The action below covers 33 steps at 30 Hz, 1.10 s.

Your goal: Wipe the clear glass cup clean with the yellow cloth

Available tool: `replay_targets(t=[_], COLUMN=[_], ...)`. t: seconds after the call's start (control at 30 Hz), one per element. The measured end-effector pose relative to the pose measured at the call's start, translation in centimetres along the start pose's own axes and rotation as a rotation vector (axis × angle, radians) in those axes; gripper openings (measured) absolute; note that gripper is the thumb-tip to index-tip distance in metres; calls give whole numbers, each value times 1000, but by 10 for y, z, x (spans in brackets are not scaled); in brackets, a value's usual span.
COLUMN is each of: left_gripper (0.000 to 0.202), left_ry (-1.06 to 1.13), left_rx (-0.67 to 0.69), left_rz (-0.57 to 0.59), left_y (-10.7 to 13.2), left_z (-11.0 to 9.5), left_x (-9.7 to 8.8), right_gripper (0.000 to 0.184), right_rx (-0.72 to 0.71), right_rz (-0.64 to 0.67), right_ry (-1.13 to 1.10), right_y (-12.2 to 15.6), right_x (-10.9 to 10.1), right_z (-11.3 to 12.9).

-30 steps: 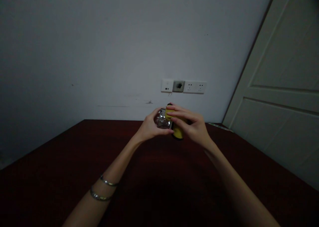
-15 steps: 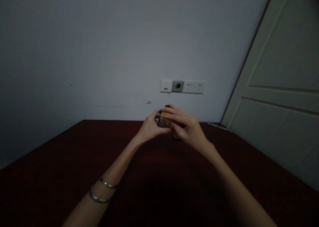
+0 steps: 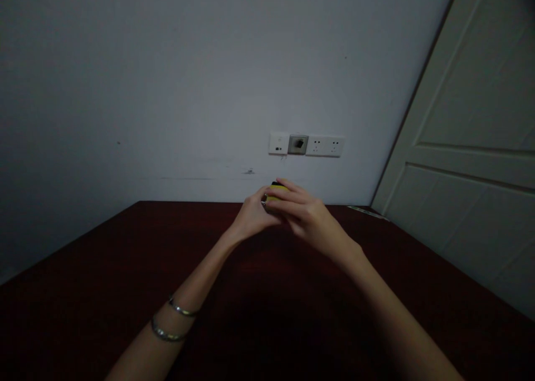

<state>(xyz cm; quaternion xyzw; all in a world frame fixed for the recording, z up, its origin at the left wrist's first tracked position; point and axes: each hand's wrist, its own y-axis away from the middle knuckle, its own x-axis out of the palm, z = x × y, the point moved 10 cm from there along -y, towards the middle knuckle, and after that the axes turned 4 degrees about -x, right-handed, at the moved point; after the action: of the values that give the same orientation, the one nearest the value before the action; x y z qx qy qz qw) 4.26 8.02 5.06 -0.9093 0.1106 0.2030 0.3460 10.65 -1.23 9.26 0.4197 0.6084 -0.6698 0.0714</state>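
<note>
Both my hands meet above the far middle of the dark red table. My right hand is closed round a small yellow object with a black end; its kind does not show. My left hand curls its thumb and fingers round a small dark, shiny thing, largely hidden behind the right fingers. The yellow object is right against this shiny thing, though I cannot tell how they join. Two silver bangles circle my left forearm.
Behind the hands rises a pale wall with a row of sockets low on it. A white panelled door stands on the right. A thin flat strip lies at the table's far right edge.
My right hand has moved slightly left and turned, closing over the gap between the hands. The yellow object's lower end, visible below the fingers before, is now hidden. My left hand has hardly moved.
</note>
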Motion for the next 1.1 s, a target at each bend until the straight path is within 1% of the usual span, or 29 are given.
replay_targets(t=[0.07, 0.1, 0.17, 0.27, 0.33, 0.4, 0.5, 0.57, 0.63, 0.7, 0.8, 0.87, 0.9, 0.97, 1.03, 1.1], left_gripper=[49, 47, 47, 53, 55, 54, 48, 48, 52, 59, 69, 72, 72, 72, 69, 66], left_ry=[-66, -85, -67, 32, 59, 37, -33, -30, 45, 142, 295, 383, 420, 480, 530, 556], left_rx=[0, -3, -17, -39, -46, -49, -43, -44, -62, -75, -89, -118, -135, -158, -176, -193], left_rz=[20, 29, 39, 40, 40, 36, 51, 69, 75, 73, 93, 119, 129, 132, 117, 97], left_y=[-1, -1, 0, 1, 1, 1, 0, 0, 0, 0, 1, 1, 1, 1, 1, 0], left_z=[0, 1, 2, 4, 5, 5, 5, 4, 5, 4, 2, 3, 5, 8, 11, 15], left_x=[2, 3, 5, 7, 8, 7, 6, 7, 8, 8, 10, 12, 13, 13, 11, 9], right_gripper=[44, 44, 44, 45, 44, 42, 41, 41, 40, 38, 31, 26, 25, 23, 24, 25], right_rx=[-42, -47, -40, 5, 27, 6, -57, -69, -55, 7, 191, 301, 334, 348, 310, 252], right_rz=[99, 121, 111, 42, 4, 25, 120, 127, 72, -26, -215, -302, -328, -349, -344, -313], right_ry=[-15, -14, -5, 15, 37, 41, 14, -19, -72, -132, -218, -293, -340, -442, -525, -562], right_y=[-1, -1, -2, -2, -1, 0, 0, 0, 0, 2, 11, 17, 20, 21, 19, 17], right_x=[7, 8, 5, -1, -5, -3, 5, 5, 0, -7, -19, -22, -22, -21, -22, -22], right_z=[7, 8, 6, -2, -6, -4, 6, 8, 4, -8, -38, -54, -58, -61, -56, -49])
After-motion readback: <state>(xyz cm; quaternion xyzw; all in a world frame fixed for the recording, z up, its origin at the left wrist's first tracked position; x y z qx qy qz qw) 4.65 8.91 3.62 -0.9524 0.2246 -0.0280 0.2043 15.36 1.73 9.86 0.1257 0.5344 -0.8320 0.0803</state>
